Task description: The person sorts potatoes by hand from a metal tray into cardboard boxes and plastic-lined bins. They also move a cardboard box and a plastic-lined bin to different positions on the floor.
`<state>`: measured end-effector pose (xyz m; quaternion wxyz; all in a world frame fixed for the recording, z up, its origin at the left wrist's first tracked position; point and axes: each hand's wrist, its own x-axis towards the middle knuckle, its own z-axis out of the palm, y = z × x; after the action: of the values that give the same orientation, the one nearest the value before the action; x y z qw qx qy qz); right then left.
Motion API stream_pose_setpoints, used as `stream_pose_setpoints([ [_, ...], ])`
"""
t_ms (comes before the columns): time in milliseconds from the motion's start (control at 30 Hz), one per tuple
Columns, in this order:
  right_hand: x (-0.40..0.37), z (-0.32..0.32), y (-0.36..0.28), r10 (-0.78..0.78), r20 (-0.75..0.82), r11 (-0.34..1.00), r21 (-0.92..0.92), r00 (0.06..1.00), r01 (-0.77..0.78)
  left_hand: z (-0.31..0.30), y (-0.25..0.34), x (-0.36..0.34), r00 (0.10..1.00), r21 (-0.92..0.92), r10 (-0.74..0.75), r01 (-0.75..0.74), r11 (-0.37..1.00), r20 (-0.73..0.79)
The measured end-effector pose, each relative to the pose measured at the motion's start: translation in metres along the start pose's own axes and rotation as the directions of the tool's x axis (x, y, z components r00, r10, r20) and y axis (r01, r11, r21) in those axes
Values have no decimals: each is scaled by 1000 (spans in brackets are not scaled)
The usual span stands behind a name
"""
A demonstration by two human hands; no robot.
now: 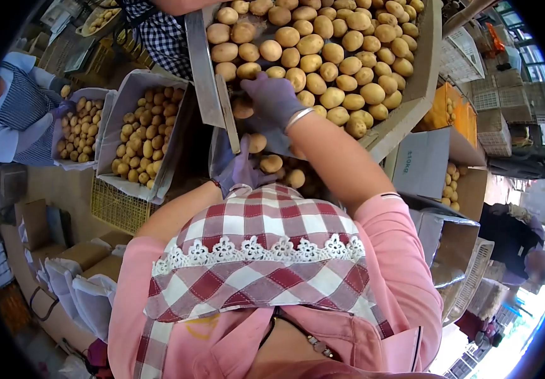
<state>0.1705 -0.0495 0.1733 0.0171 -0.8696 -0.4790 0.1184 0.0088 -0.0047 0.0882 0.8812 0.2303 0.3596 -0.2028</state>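
Observation:
Potatoes (332,96) fill a sloping, wooden-edged tray (421,76) in front of me. At its near left end, my right hand (271,98), in a purple-grey glove, reaches over the potatoes with its fingers stretched left. A potato (243,108) shows just under its fingertips. Lower down, close to my apron, my left hand (242,169) in a purple glove is spread beside several potatoes below the tray's end. One potato (257,143) sits next to its raised finger; another potato (271,164) is by its other fingers, which are partly hidden.
A wooden slat (227,114) and metal side plate (202,69) border the tray's left. Lined boxes of potatoes (141,139) stand left on a yellow crate (118,207), near another person (23,114). At right are cardboard boxes (421,163) and an orange crate (462,120).

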Motion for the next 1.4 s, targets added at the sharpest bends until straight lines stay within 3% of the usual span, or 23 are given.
stream_pose_setpoints([
  [67,-12,3,12,98,-60,972,219,993,-83,4,2,-1,995,-24,-30,32,999,93],
  [100,-31,9,24,135,-238,930,364,962,-40,2,3,4,985,-55,-47,57,997,163],
  [200,-107,0,83,270,-680,912,408,681,46,5,7,15,974,-126,-103,131,983,203],
  [233,-136,-12,108,338,-685,927,360,645,-103,-6,8,34,950,-194,-154,210,958,271],
  [267,-158,-16,134,438,-710,850,527,551,4,-13,7,44,919,-251,-199,293,923,340],
  [333,-190,-19,150,588,-586,711,703,558,-11,12,6,37,964,-221,-67,126,967,257],
  [433,-168,-10,82,288,-539,869,495,792,21,32,10,39,988,-376,-83,126,918,129],
  [533,-105,30,25,143,-191,959,268,971,-89,32,10,40,976,-516,-168,217,828,141],
  [600,-68,33,-6,238,-27,966,113,971,-233,35,2,34,974,-333,19,58,941,224],
  [700,-39,23,9,136,243,989,15,960,-144,25,5,34,975,-397,-100,174,901,199],
  [800,-80,17,26,39,-137,972,235,990,-5,23,6,27,977,-263,-38,94,960,211],
  [867,-127,-5,49,69,-620,970,225,782,92,20,2,24,966,-178,26,21,984,259],
  [933,-192,-36,107,199,-811,972,90,550,-219,14,3,33,987,-253,-73,108,962,142],
  [1033,-304,-58,236,370,-899,865,242,233,-440,20,4,31,989,-321,-120,140,937,82],
  [1100,-344,-36,288,259,-961,684,109,101,-721,11,5,34,975,-252,-64,117,961,211],
  [1133,-341,-33,283,272,-957,763,150,102,-628,9,5,37,961,-217,-42,104,971,275],
  [1167,-291,-46,222,508,-839,812,391,196,-433,25,8,26,992,-251,-93,112,962,85],
  [1200,-240,-41,176,273,-904,949,198,330,-244,26,6,26,992,-244,-86,105,964,87],
  [1233,-214,-26,135,403,-710,913,272,578,-303,27,6,26,993,-236,-76,95,967,89],
  [1267,-168,-29,81,275,-642,904,426,716,35,26,6,26,994,-230,-63,83,970,91],
  [1300,-137,-8,66,109,-381,891,447,918,80,25,6,26,993,-241,-83,101,965,86],
  [1367,-75,34,22,-105,-205,983,125,973,132,17,2,28,991,-242,-97,118,963,95],
  [1400,-57,43,3,-1,-39,997,-72,999,-1,9,-1,26,989,-227,-94,117,967,110],
])
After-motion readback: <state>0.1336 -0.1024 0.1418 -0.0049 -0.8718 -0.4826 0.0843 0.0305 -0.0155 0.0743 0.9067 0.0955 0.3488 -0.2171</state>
